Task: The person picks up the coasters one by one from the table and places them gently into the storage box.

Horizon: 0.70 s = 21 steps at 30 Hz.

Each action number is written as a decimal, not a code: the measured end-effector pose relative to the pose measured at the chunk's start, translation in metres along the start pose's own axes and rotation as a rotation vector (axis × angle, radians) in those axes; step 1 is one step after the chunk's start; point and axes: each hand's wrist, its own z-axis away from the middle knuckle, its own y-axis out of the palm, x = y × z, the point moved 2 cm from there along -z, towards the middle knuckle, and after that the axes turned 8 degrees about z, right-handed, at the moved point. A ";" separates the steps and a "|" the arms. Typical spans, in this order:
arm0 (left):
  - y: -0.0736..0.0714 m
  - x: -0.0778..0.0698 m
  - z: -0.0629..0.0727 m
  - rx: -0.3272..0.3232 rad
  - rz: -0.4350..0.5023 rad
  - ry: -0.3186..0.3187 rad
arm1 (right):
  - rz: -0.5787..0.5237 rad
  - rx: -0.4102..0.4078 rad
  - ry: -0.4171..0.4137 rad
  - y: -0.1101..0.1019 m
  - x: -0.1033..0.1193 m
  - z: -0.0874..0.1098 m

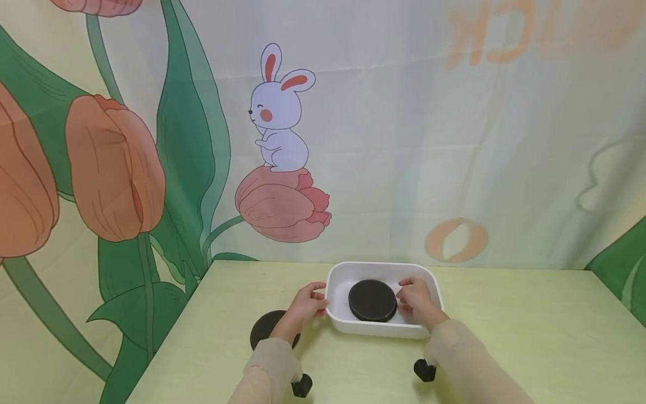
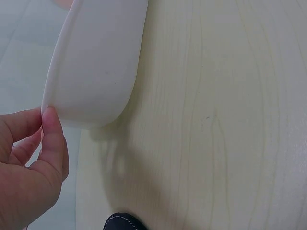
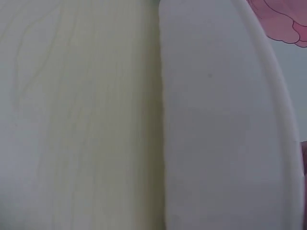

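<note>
A white rectangular basin (image 1: pixel 383 331) with rounded corners sits at the table's far edge. Inside lies a round black disc (image 1: pixel 372 300) with a raised rim, flat side up. At the basin's left end my left hand (image 1: pixel 305 303) pinches the rim; the left wrist view has the thumb (image 2: pixel 52 122) against the outer wall. My right hand (image 1: pixel 416 297) reaches over the near right side into the basin, its loosely bent fingertips right at the disc's right edge. Only the basin's outer wall (image 3: pixel 220 120) and a sliver of hand show in the right wrist view.
Another black disc (image 1: pixel 264 328) lies on the pale wood-grain table (image 1: pixel 530 336), partly hidden under my left forearm. Black devices (image 1: pixel 301 386) hang at both wrists. Behind the table hangs a cloth (image 1: pixel 373 140) printed with tulips and a rabbit.
</note>
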 end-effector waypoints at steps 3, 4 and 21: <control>0.001 0.000 0.001 0.004 -0.001 0.000 | 0.044 0.009 -0.047 -0.007 0.007 0.004; 0.001 -0.001 0.001 0.004 -0.001 -0.001 | 0.060 0.015 -0.067 -0.009 0.009 0.005; 0.000 -0.003 0.002 0.001 0.006 -0.001 | 0.244 0.144 -0.202 -0.075 0.029 0.008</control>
